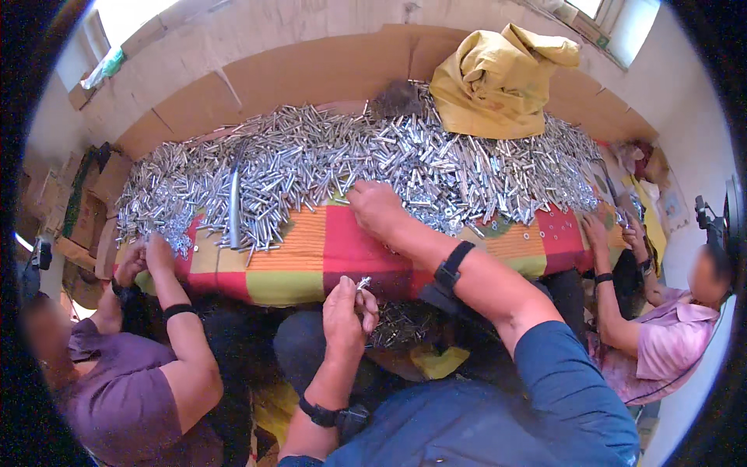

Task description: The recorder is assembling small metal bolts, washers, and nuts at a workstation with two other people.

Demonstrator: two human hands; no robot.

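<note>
My left hand (345,319) is closed, low in front of the table edge. Between its thumb and fingers sits a small silver bolt (363,284), one end pointing up. My right hand (377,208) reaches over the patchwork cloth (284,286) to the near side of a wide heap of silver metal bolts and sleeves (311,159). Its fingers are curled downward at the heap's edge; whatever they pinch is hidden. Loose washers and nuts (443,222) lie just right of that hand.
A yellow sack (498,86) rests on the heap's far side. A curved metal strip (235,206) stands out at left. Co-workers' hands are at the left (148,257) and right (615,233) ends. More metal pieces (401,327) lie below the table edge.
</note>
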